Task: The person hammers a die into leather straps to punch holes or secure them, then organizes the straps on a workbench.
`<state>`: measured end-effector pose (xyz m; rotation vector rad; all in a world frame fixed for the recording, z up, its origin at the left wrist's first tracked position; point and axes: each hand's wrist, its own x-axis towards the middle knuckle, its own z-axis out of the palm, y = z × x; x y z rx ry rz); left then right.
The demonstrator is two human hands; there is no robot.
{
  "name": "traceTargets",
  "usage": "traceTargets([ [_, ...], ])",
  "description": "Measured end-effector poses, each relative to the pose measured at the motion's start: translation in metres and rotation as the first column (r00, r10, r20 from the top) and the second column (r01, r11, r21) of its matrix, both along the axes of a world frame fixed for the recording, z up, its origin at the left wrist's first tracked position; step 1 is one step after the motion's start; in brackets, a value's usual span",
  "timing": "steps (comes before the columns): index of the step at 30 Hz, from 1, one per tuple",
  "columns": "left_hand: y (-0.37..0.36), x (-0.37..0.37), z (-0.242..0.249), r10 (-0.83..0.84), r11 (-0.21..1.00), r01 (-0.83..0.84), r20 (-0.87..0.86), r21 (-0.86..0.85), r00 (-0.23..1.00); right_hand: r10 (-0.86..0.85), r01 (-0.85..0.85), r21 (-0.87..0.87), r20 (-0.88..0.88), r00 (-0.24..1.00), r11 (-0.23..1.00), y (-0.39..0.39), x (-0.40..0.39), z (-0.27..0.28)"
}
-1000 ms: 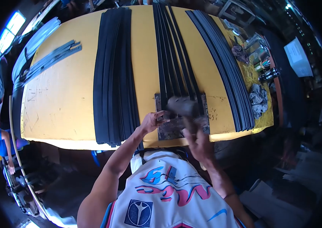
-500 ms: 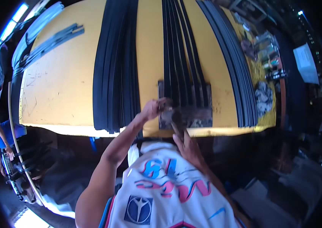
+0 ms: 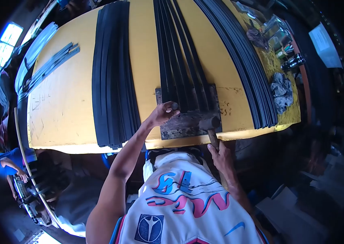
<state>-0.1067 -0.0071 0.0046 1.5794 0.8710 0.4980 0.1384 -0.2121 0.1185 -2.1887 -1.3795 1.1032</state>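
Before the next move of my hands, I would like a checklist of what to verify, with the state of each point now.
1. Right hand grips the mallet by its handle: ok.
2. Mallet head is apart from the left hand: ok.
3. Near ends of the middle black strips lie over the dark board: ok.
4. Middle strips are evenly spaced: not ok, gaps differ.
5. Lower tip of the small dark piece at the left fingers is well placed: cannot tell, hidden.
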Motion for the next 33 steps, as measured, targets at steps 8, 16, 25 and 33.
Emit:
traceTargets([
  [8,-0.001,-0.002,-0.001,-0.019,1.0,0.019,-0.005,0.005,1.0,-0.069,0.058,-0.117,-0.09,0.994,0.991,-0.011,0.001,-0.009],
  [16,-0.041,-0.002,0.042,-0.351,0.936,0.345,-0.183,-0.066,0.918,-0.061,0.06,-0.014,-0.066,0.996,0.998,-0.026,0.012,-0.038],
  [25,0.005,0.002,0.0,-0.012,1.0,0.013,0.055,-0.024,0.998,-0.101,0.086,-0.15,-0.091,0.991,0.985,-0.024,0.014,-0.023],
  [33,0.002,0.004,-0.004,-0.001,1.0,0.001,0.069,0.005,0.998,-0.066,0.052,-0.153,-0.092,0.994,0.987,-0.026,0.013,-0.022],
])
